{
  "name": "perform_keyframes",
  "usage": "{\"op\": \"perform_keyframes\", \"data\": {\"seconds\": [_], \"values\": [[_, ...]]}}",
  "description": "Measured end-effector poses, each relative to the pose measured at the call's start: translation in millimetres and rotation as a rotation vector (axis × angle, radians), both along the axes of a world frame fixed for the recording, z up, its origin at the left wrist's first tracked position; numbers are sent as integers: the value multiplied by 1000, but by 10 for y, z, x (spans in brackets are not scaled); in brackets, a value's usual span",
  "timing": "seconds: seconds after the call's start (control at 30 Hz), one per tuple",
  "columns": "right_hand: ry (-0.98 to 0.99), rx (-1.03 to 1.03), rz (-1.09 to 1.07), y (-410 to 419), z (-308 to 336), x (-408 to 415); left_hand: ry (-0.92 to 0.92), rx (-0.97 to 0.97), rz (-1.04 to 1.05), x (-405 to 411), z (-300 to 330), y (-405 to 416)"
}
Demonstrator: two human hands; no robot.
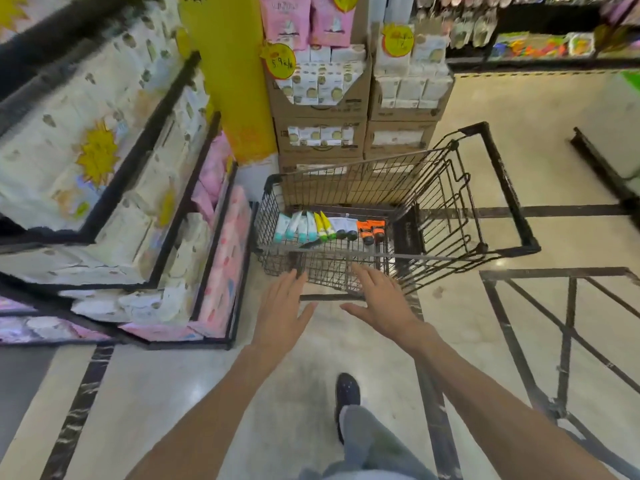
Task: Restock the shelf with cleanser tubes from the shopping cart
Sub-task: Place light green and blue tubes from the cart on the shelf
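A black wire shopping cart (460, 202) stands in the aisle ahead of me. Inside lie several cleanser tubes in a row: white-and-teal ones (294, 226), yellow-green ones (323, 226), white ones with dark caps (341, 227) and orange ones (371, 230). My left hand (282, 311) and my right hand (382, 303) reach forward just short of the cart's near side, palms down, fingers spread, holding nothing. The black-framed shelf (221, 209) stands to the cart's left, packed with white and pink packages.
Stacked cardboard boxes (322, 105) of goods and a yellow pillar (230, 81) stand behind the cart. Another black metal frame (561, 327) sits at the right. My dark shoe (347, 393) is on the shiny floor below my arms. Far shelves line the back.
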State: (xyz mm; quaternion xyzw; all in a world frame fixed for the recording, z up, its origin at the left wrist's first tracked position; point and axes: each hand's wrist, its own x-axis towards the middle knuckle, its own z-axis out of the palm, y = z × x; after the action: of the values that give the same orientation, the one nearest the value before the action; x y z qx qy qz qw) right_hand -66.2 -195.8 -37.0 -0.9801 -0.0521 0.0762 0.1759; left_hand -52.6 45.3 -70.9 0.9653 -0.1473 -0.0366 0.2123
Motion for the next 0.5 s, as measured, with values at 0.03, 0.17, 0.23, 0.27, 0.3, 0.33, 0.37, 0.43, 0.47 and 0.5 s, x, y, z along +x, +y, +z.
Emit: {"op": "perform_keyframes", "data": {"seconds": [0.03, 0.17, 0.23, 0.27, 0.3, 0.33, 0.37, 0.43, 0.47, 0.5], "values": [[15, 6, 2, -30, -19, 204, 9, 14, 7, 210, -16, -47], [48, 20, 27, -124, -129, 993, 53, 19, 64, 949, -104, -140], [68, 23, 42, -143, -178, 1361, 66, 0, 85, 1263, -145, -155], [75, 35, 45, -143, -199, 1530, 78, -7, 107, 1406, -155, -159], [86, 48, 41, -140, -225, 1694, 92, -9, 127, 1554, -160, -159], [93, 57, 40, -136, -246, 1848, 109, -14, 140, 1703, -176, -151], [102, 64, 38, -126, -276, 1994, 126, -23, 148, 1858, -194, -139], [125, 72, 28, -103, -373, 2274, 139, -59, 153, 2175, -225, -111], [139, 76, 19, -87, -427, 2417, 135, -81, 154, 2339, -241, -100], [155, 80, 6, -68, -483, 2563, 141, -110, 163, 2502, -268, -84]]}}
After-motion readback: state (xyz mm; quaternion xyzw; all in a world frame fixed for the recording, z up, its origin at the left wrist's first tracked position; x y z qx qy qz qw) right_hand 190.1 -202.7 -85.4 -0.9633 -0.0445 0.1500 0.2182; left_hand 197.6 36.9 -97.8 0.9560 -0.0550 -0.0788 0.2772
